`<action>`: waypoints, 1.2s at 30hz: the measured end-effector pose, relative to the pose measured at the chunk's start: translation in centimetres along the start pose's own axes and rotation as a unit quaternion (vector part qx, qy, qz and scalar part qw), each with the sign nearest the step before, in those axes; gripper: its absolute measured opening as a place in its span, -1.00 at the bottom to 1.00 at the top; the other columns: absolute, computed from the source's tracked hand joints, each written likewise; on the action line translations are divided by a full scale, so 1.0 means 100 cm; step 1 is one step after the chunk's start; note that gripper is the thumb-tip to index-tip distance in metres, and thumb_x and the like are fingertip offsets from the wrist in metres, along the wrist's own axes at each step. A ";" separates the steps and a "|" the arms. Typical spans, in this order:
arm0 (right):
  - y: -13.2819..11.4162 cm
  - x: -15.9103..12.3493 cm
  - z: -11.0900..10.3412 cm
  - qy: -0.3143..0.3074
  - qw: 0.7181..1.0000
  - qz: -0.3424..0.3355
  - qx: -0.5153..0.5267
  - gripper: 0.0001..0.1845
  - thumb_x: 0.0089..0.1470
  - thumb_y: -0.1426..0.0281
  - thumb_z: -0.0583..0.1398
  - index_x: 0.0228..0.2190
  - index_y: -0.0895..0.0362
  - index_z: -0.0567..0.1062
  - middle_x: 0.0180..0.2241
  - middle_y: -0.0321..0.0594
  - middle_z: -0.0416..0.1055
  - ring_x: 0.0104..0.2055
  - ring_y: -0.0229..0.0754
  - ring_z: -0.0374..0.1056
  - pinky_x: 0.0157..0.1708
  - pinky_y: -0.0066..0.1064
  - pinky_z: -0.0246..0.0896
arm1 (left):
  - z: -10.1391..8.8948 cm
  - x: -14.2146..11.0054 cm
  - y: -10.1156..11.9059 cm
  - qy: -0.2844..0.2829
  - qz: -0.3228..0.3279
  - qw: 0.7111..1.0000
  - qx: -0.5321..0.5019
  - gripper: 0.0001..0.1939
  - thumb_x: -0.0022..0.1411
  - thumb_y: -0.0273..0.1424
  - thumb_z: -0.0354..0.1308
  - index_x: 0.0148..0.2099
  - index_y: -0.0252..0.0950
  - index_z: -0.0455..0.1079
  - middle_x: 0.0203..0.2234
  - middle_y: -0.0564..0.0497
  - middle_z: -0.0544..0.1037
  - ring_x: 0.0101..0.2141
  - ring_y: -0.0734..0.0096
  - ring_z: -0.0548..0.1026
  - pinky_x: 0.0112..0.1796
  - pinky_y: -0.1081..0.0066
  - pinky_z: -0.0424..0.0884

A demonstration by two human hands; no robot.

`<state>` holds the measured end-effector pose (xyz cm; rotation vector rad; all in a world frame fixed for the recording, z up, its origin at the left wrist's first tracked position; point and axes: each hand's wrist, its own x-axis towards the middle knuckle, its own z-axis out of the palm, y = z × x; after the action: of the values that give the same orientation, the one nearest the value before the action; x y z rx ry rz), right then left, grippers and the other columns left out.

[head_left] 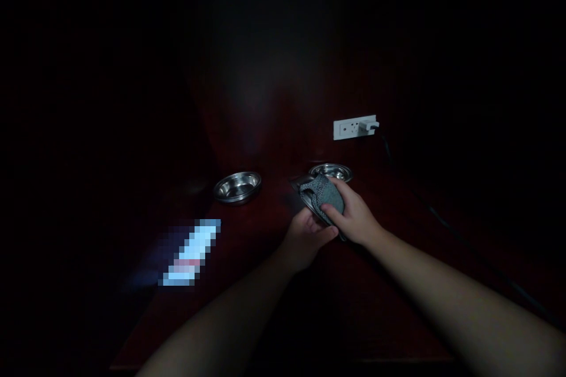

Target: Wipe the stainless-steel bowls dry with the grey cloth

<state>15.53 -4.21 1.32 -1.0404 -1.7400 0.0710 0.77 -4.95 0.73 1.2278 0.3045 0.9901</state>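
A dark red tabletop (252,241) spans the lower view, dimly lit. Across it extend two bare forearms, converging near the centre. To the left lies a bright, pixelated panel (192,253), its content unreadable. The right hand (354,209) is closed around a grey patterned cloth (331,197), thumb on the near side and fingers at the far edge. The left hand (305,241) is partly closed, its fingers curled at the underside of a tilted metal dish (300,182) and its thumb near the lower rim; the cloth lies against this dish, hiding much of it. A shiny left bowl (237,188) rests upright, well apart from the hands; a far bowl (332,169) sits just beyond the cloth, partly hidden. Above it, a white wall socket (347,129) carries a small white plug (368,126).
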 end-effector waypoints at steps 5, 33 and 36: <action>0.000 0.000 -0.002 -0.002 1.000 -0.021 0.009 -0.34 -0.04 0.17 0.20 0.07 0.15 0.23 0.05 -0.01 0.30 0.08 0.05 0.23 0.07 -0.07 0.11 | 0.002 0.000 0.001 -0.007 0.020 1.000 0.015 -0.42 -0.11 -0.57 0.31 0.02 -0.32 0.28 0.01 -0.15 0.41 0.05 0.17 0.36 0.08 0.17 0.24; -0.002 -0.002 0.004 0.021 1.000 -0.009 0.006 -0.36 0.00 0.18 0.16 0.09 0.16 0.21 0.05 0.02 0.29 0.07 0.07 0.24 0.05 -0.04 0.14 | 0.003 0.002 0.003 -0.024 0.021 0.999 -0.036 -0.33 -0.16 -0.58 0.33 0.06 -0.30 0.25 0.02 -0.13 0.39 0.09 0.17 0.30 0.12 0.20 0.15; -0.004 -0.001 0.002 0.039 0.999 -0.009 -0.004 -0.35 -0.01 0.18 0.17 0.09 0.14 0.21 0.06 -0.01 0.30 0.08 0.07 0.23 0.06 -0.03 0.12 | 0.003 0.000 0.001 -0.048 0.015 0.999 0.008 -0.41 -0.09 -0.57 0.29 0.04 -0.30 0.26 -0.02 -0.12 0.41 0.06 0.18 0.33 0.09 0.19 0.20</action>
<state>15.11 -4.45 1.34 -1.0201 -1.6807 0.0128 0.99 -5.16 0.91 1.2926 0.2194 0.9540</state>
